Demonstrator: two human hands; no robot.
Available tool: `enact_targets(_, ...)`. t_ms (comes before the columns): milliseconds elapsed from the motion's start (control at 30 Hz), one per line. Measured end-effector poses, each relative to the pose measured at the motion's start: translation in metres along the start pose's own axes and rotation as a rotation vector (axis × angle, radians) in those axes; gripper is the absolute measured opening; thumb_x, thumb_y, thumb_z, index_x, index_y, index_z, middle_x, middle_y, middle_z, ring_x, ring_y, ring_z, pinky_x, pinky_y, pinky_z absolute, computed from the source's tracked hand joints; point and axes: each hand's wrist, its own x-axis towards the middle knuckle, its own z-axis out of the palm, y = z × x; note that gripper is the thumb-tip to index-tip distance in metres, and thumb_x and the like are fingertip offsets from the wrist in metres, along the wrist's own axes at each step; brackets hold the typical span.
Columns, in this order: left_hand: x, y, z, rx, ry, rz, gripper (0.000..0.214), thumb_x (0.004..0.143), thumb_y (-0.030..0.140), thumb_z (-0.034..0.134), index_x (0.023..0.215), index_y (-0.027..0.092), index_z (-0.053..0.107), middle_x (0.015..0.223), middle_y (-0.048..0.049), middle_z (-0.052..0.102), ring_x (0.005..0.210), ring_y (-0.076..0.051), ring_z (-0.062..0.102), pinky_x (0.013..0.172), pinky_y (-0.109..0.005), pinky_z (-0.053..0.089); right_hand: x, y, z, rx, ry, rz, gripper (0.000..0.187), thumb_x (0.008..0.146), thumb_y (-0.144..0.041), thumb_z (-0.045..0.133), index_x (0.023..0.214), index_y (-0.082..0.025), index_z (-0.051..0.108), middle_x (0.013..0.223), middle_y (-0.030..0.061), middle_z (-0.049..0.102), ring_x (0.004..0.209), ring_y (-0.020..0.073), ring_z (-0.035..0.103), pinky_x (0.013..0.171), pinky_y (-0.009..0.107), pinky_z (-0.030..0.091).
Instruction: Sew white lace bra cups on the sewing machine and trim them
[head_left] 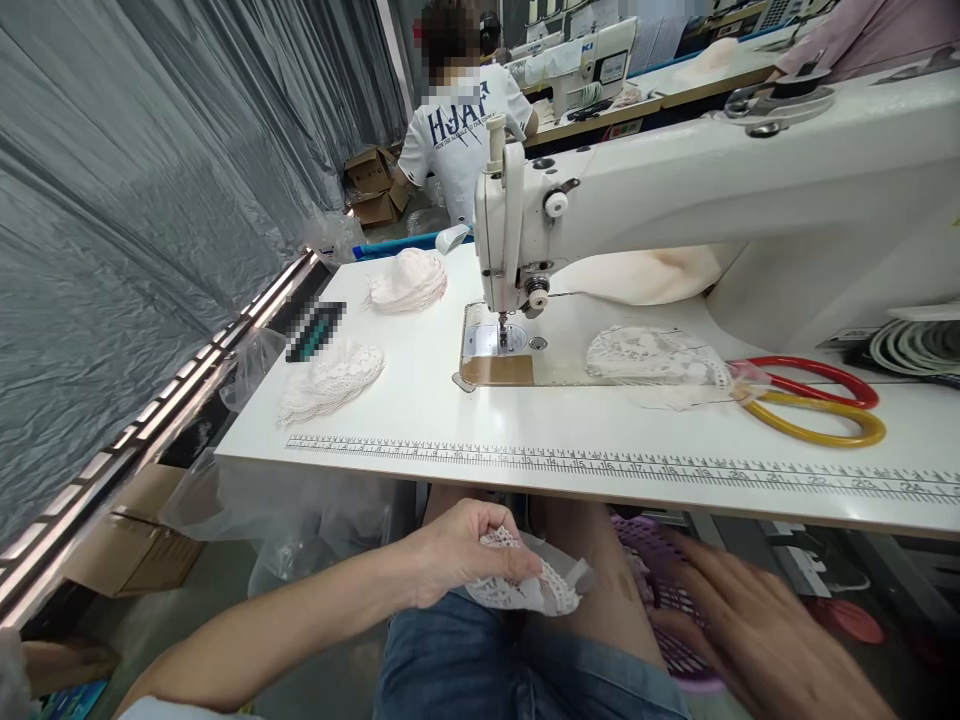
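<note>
My left hand (480,555) is closed on a white lace piece (551,590) with sheer fabric along it, held above my lap in front of the table edge. My right hand (750,610), blurred by motion, reaches over a purple plastic basket (679,600) beside my right leg. Its fingers look stretched out and apart, and no held thing shows in them. Above my hands stands a white sewing machine (637,200), its presser foot (503,330) over the needle plate. More lace (652,355) lies right of the needle, partly over the scissors (817,400) with red and yellow handles.
A lace stack (334,380) and a pale fabric pile (409,280) lie on the table's left, near a pixelated dark object (315,330). A printed ruler (600,465) runs along the front edge. Cardboard boxes (139,530) stand at lower left. A co-worker (465,130) sits ahead.
</note>
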Motion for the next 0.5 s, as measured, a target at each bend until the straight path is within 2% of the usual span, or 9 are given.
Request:
enact_targets(33,0.000,0.000,0.002,0.020,-0.015,0.005,0.044,0.050,0.041,0.085,0.066,0.012,0.056,0.067,-0.0018,0.064,0.065,-0.010,0.055,0.066,-0.025,0.042,0.004,-0.010,0.002,0.116,-0.076,-0.009,0.054,0.082,-0.053,0.059,0.125,-0.021,0.055,0.122,0.0164,0.060,0.112,0.0365,0.054,0.086,0.047,0.044)
enact_targets(67,0.000,0.001,0.003,0.042,-0.026,0.012,0.045,0.050,0.045,0.084,0.066,0.012,0.056,0.067,-0.0014,0.063,0.064,-0.010,0.055,0.066,-0.024,0.042,0.011,-0.022,0.005,0.269,-0.154,0.011,0.071,0.076,-0.054,0.066,0.136,-0.024,0.042,0.130,0.0133,0.055,0.118,0.0335,0.050,0.091,0.043,0.044)
enact_targets(100,0.000,0.001,0.003,0.068,-0.030,0.021,0.047,0.051,0.048,0.082,0.066,0.012,0.057,0.067,-0.0009,0.062,0.063,-0.010,0.054,0.065,-0.024,0.041,0.020,-0.036,0.008,0.426,-0.252,0.055,0.079,0.073,-0.053,0.070,0.139,-0.027,0.037,0.131,0.0102,0.054,0.118,0.0302,0.051,0.092,0.038,0.044)
enact_targets(133,-0.001,0.001,0.003,0.095,-0.026,0.033,0.048,0.052,0.051,0.081,0.067,0.011,0.058,0.066,-0.0005,0.061,0.062,-0.010,0.053,0.064,-0.024,0.040,0.029,-0.048,0.011,0.565,-0.311,0.109,0.074,0.071,-0.052,0.072,0.134,-0.028,0.043,0.123,0.0074,0.059,0.111,0.0276,0.055,0.088,0.035,0.046)
enact_targets(200,-0.004,0.002,0.000,0.147,-0.007,0.057,0.050,0.054,0.056,0.078,0.070,0.011,0.061,0.066,-0.0004,0.060,0.062,-0.010,0.052,0.062,-0.024,0.040,0.047,-0.066,0.014,0.813,-0.458,0.192,0.040,0.074,-0.050,0.070,0.103,-0.023,0.063,0.090,0.0013,0.065,0.085,0.0205,0.060,0.070,0.026,0.046)
enact_targets(233,-0.006,0.003,-0.002,0.168,0.004,0.075,0.050,0.055,0.057,0.077,0.070,0.011,0.063,0.067,-0.0007,0.059,0.062,-0.010,0.051,0.062,-0.024,0.040,0.054,-0.071,0.015,0.917,-0.521,0.224,0.032,0.076,-0.050,0.068,0.085,-0.020,0.064,0.075,-0.0013,0.061,0.072,0.0166,0.056,0.062,0.023,0.042)
enact_targets(300,-0.010,0.005,-0.008,0.216,-0.005,0.097,0.048,0.058,0.056,0.075,0.070,0.011,0.064,0.067,-0.0009,0.058,0.062,-0.010,0.050,0.061,-0.023,0.039,0.064,-0.075,0.013,1.068,-0.630,0.266,0.038,0.077,-0.051,0.065,0.065,-0.017,0.055,0.061,-0.0046,0.047,0.059,0.0112,0.044,0.054,0.021,0.033)
enact_targets(400,-0.014,0.013,-0.014,0.369,-0.085,0.129,0.040,0.058,0.047,0.079,0.074,0.013,0.068,0.067,0.0004,0.058,0.061,-0.009,0.047,0.055,-0.020,0.036,0.073,-0.073,0.004,1.129,-0.714,0.311,0.040,0.074,-0.051,0.067,0.062,-0.017,0.050,0.059,-0.0061,0.038,0.057,0.0093,0.034,0.052,0.021,0.025)
enact_targets(500,-0.015,0.024,-0.015,0.561,-0.138,0.242,0.031,0.061,0.038,0.079,0.079,0.016,0.070,0.069,0.0015,0.060,0.063,-0.010,0.049,0.054,-0.019,0.034,0.079,-0.070,-0.005,1.106,-0.756,0.320,0.040,0.073,-0.051,0.069,0.063,-0.017,0.050,0.058,-0.0065,0.036,0.055,0.0087,0.031,0.050,0.021,0.022)
